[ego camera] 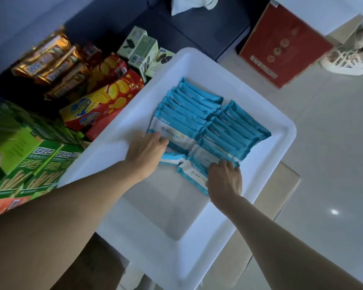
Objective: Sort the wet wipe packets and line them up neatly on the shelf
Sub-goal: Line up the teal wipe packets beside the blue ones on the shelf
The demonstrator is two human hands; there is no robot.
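Wet wipe packets (197, 114) at frame centre: left hand (147, 151) and right hand (224, 178) each grasp one; overlapped rows may topple if tugged.

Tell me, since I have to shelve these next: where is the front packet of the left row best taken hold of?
Take the front packet by its near edge, coming from the open part of the white bin. It leans on the row behind it, so only that edge is free. The left hand already touches there.

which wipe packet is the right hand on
The loose packet at the near end of the right row, lying askew under the right hand. The others overlap in two tidy rows; the left hand touches the left row's front packet.
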